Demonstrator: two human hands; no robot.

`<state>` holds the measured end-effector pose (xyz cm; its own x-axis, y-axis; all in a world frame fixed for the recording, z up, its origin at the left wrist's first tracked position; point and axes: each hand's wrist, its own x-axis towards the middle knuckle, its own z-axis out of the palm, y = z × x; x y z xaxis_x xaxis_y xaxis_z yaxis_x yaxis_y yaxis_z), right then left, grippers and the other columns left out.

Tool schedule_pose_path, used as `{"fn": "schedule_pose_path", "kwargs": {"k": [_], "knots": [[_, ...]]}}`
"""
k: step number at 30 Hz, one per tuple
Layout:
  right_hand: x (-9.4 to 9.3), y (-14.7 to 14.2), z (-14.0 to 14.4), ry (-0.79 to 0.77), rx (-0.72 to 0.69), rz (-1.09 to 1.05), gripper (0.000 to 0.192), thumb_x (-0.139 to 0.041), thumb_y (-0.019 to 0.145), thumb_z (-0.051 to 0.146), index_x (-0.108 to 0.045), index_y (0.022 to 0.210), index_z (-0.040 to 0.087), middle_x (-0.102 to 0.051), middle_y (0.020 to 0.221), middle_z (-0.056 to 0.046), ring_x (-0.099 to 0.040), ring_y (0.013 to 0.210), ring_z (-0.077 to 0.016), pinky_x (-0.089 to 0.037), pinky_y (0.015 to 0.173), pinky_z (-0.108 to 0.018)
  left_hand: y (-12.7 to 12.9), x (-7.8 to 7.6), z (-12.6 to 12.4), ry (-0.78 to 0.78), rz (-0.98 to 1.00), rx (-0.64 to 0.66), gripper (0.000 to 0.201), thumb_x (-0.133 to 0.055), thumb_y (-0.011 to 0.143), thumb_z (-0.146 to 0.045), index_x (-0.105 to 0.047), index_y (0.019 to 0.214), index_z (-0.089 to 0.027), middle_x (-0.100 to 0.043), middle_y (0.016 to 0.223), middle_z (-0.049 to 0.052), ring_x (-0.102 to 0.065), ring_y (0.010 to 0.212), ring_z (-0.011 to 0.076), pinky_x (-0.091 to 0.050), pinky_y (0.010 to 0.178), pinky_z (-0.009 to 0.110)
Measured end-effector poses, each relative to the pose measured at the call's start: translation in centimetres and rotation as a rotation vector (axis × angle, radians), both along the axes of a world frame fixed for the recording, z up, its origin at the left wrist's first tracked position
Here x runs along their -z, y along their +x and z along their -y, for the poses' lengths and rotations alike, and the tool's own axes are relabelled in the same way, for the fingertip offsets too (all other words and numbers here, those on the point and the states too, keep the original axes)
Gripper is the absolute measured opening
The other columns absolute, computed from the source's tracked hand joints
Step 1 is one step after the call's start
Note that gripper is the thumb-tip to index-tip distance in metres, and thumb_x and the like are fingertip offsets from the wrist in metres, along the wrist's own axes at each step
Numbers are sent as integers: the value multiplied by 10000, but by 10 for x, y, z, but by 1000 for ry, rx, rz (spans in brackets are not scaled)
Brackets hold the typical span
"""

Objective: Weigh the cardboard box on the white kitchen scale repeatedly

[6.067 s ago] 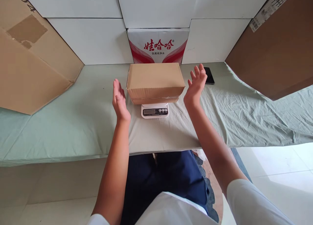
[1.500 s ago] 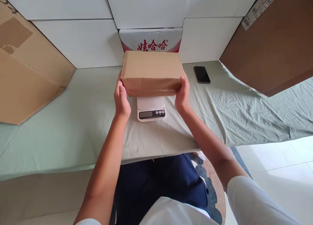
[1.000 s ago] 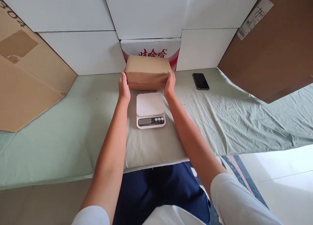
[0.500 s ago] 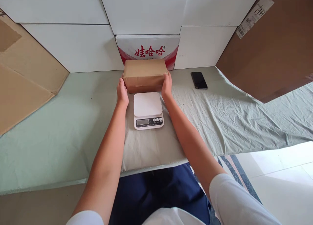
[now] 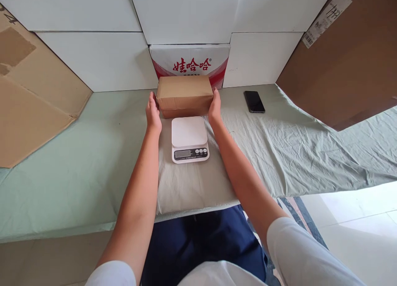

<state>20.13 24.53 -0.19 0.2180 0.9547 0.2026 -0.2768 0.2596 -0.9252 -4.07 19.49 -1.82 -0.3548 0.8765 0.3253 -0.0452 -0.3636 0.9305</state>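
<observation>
1. Counter (image 5: 77, 162), nearest item: covered with a pale green cloth, creased toward the right side; the person sits at its front edge, both forearms stretched across it.

2. Kitchen scale (image 5: 189, 139), white, with a dark display and small buttons along its near edge. The platform is bare. It sits on the cloth between the two forearms, touching neither.

3. Left hand (image 5: 153, 112): open, palm turned inward, flat beside the left end of the cardboard box (image 5: 184, 94). Whether it presses the box or stands a hair apart cannot be told.

4. Right hand (image 5: 214, 108): open likewise, fingers against the right end of the box. Neither hand curls under it.

5. Cardboard box, plain brown, closed: resting on the cloth just behind the scale, long side toward the person, bracketed by the two hands.

6. Phone (image 5: 254, 101), black, face up, well apart to the right of the box.

7. White carton with red print (image 5: 190, 61), upright directly behind the box, set among plain white cartons (image 5: 93, 58) that form the back wall.

8. Large brown cardboard sheets (image 5: 34, 95) leaning at the far left and far right.

Judgement: the box appears set down behind the scale, the hands at the point of letting go. The next move likely calls for drawing both hands straight outward without dragging the box.
</observation>
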Motion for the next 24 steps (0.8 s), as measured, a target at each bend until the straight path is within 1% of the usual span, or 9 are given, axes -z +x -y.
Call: {"fn": "schedule_pose_path", "kwargs": {"k": [2,5,8,11,13,15,18,20,24], "knots": [[-6,6,-2,-18,9,-34,639,-286,985,551,-392,1510,203,-366,1696,-42,-324,1604,-139,-181,1368,-447,-9,-3,-1,-3,-1,-28,916,-398,832,-878,-469,1521,-278,-244,1746,82,-200,1630,237,-231,1321,392],[-16,14,-1,-30,-34,-51,628,-264,1002,547,-408,1498,190,-358,1704,-48,-324,1605,-123,-181,1370,-406,-18,-6,-1,2,-9,-13,874,-357,856,-867,-445,1538,-326,-201,1759,45,-166,1633,210,-197,1329,379],[-20,14,6,-52,-95,-48,653,-295,990,611,-472,1448,181,-415,1676,-43,-359,1587,-149,-222,1363,-397,-15,-8,-3,-12,-30,25,900,-331,846,-883,-452,1538,-320,-231,1751,48,-185,1627,216,-213,1325,367],[-16,9,12,-15,-131,-24,641,-350,952,677,-562,1352,223,-564,1565,-22,-428,1542,-184,-312,1333,-456,-5,-7,-3,-25,-16,50,912,-364,852,-869,-456,1539,-277,-283,1732,87,-257,1613,232,-273,1306,376],[-13,4,15,8,-123,4,620,-373,932,697,-586,1313,257,-611,1513,-15,-426,1542,-199,-325,1322,-502,2,-6,-3,-17,4,42,902,-397,859,-851,-454,1539,-263,-304,1723,103,-293,1603,235,-308,1292,382],[-11,1,17,16,-103,41,614,-402,917,692,-573,1324,265,-592,1529,-20,-403,1555,-201,-302,1329,-512,6,-4,-3,-9,6,37,888,-427,860,-839,-457,1536,-263,-328,1714,105,-311,1598,237,-313,1289,391],[-14,0,20,15,-81,71,610,-431,912,645,-521,1381,264,-497,1610,-25,-386,1564,-179,-273,1342,-476,6,-5,-5,-3,-39,35,887,-471,849,-831,-472,1527,-261,-375,1692,100,-312,1598,234,-268,1308,394],[-19,0,22,25,-70,78,574,-420,927,597,-507,1393,274,-477,1624,-16,-383,1565,-164,-254,1350,-467,4,-10,-7,6,-77,33,894,-490,839,-832,-478,1525,-259,-389,1684,92,-307,1600,236,-241,1320,395],[-37,4,26,82,-74,99,523,-366,964,551,-520,1386,283,-517,1586,2,-396,1556,-164,-229,1363,-487,2,-26,-8,39,-114,49,864,-512,845,-817,-483,1519,-278,-401,1680,59,-309,1599,249,-255,1325,401]]}}
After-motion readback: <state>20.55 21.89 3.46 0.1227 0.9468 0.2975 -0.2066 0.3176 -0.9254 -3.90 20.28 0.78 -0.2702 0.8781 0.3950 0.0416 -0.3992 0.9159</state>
